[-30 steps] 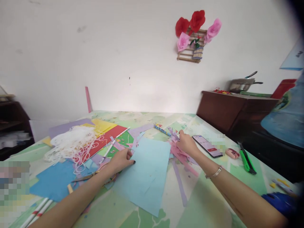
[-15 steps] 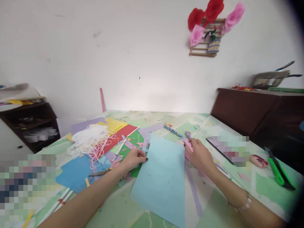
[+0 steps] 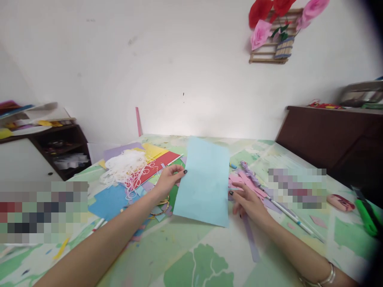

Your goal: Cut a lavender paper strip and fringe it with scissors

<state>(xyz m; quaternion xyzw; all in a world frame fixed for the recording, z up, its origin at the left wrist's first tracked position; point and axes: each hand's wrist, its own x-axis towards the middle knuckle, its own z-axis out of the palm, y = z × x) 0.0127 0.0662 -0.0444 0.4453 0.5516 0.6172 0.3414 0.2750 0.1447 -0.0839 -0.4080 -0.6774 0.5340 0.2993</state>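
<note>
A sheet of light blue paper (image 3: 203, 187) is raised off the table in front of me. My left hand (image 3: 170, 180) pinches its left edge between thumb and fingers. Beside the right edge, my right hand (image 3: 247, 204) has its fingers apart; whether a fingertip touches the paper I cannot tell. Pink paper scraps (image 3: 243, 179) lie just beyond that hand, and a purple paper strip (image 3: 251, 243) lies below it. Behind my left forearm, the gold scissor handles (image 3: 162, 207) show in part.
White string (image 3: 125, 167) is heaped over red paper (image 3: 167, 160) and yellow paper (image 3: 154, 150) at left, near a blue sheet (image 3: 109, 201). Rightward lie a white stick (image 3: 289, 215), a pink oval object (image 3: 340, 202) and a green cutter (image 3: 366, 217). A dark cabinet (image 3: 326, 137) stands at right.
The light blue paper has been lifted from the table by my left hand. My right hand has moved from the pink scraps toward the paper's right edge. The view has turned left.
</note>
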